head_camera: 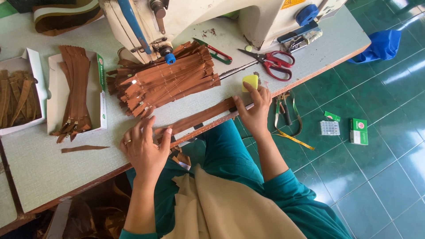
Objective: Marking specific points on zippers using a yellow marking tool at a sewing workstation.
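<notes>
Left hand [144,148] lies flat, fingers spread, pressing one end of a brown zipper strip [201,117] at the counter [40,166] edge; right hand [256,106] presses the other end, fingers extended, fingertip touching a yellow chalk block [250,82]. Neither hand closes around anything. The strip's left end is hidden under the palm. Beyond lie a stack of brown zippers [166,82], red scissors [274,63] and a sewing machine [199,17], cut off above. Green tiled floor [389,146] lies to the right.

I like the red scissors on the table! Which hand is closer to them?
The right hand is nearer: it rests just below the red scissors, beside the yellow block. The left hand lies far off at the table's near edge, on the brown strip.
</notes>
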